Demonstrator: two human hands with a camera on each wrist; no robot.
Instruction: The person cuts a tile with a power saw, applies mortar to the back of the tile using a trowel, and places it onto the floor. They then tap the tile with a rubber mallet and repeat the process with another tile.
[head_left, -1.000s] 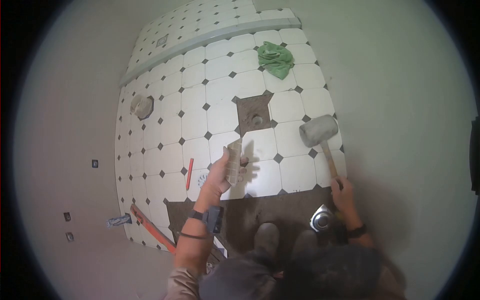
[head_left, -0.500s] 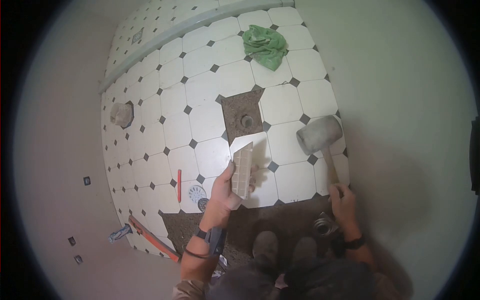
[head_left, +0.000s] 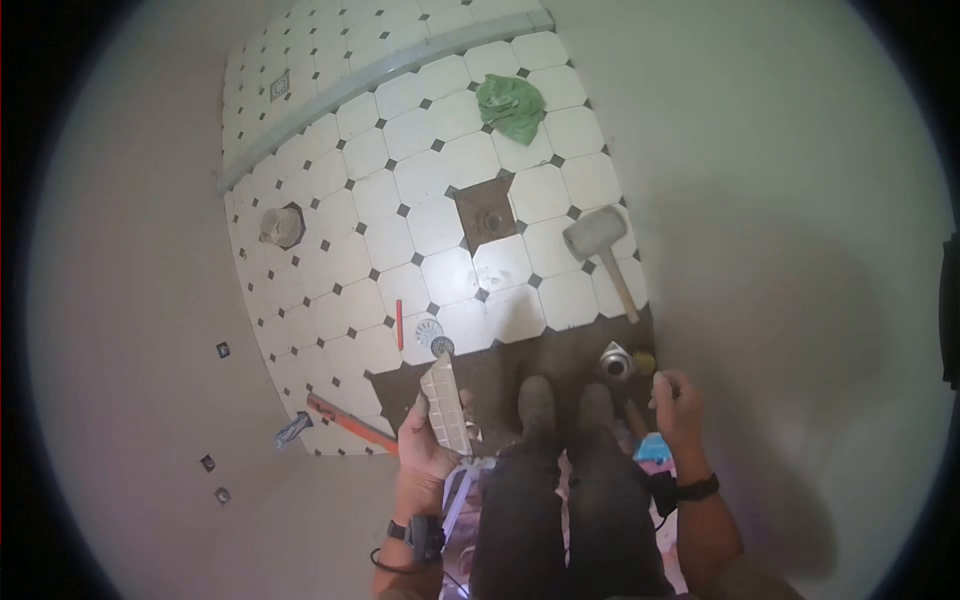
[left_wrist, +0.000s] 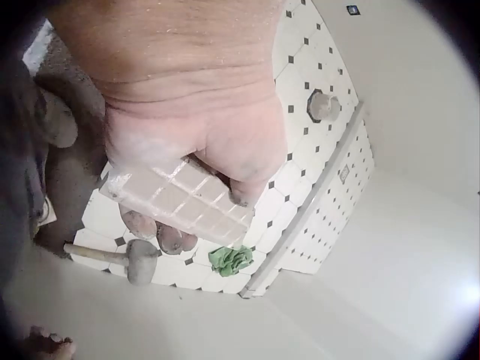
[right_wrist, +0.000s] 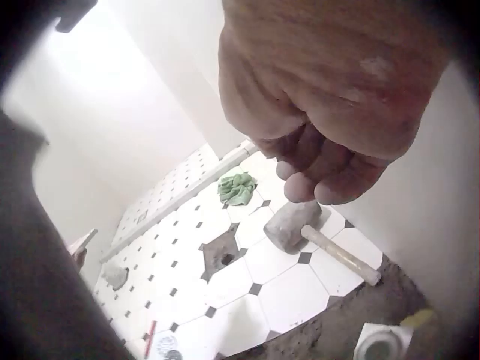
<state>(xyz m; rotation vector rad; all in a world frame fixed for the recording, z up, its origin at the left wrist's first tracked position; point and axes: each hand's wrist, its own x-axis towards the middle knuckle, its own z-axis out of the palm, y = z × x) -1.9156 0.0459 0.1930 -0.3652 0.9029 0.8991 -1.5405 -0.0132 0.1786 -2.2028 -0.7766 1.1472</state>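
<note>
My left hand (head_left: 424,452) grips a cut piece of tile (head_left: 446,408) by its long edges, thumb on one side and fingers on the other. The tile's back, with a raised grid, faces up in the left wrist view (left_wrist: 184,196). My right hand (head_left: 680,405) hangs beside the wall with loosely curled fingers and nothing in them. Beyond it, a rubber mallet (head_left: 596,234) lies on the white tiled floor (head_left: 448,272), its wooden handle towards me. A square gap (head_left: 480,208) in the tiling shows bare mortar and a round drain hole.
A green cloth (head_left: 511,108) lies near the raised sill (head_left: 385,80). A red pencil (head_left: 399,325) and a round drain grate (head_left: 429,332) rest on the tiles. An orange level (head_left: 350,424) lies at the left; a metal drain fitting (head_left: 616,362) sits on the bare strip by my shoes (head_left: 536,402).
My right hand has let go of the mallet's handle and drawn back. The left hand has brought the tile piece back from over the floor tiles, closer to my body.
</note>
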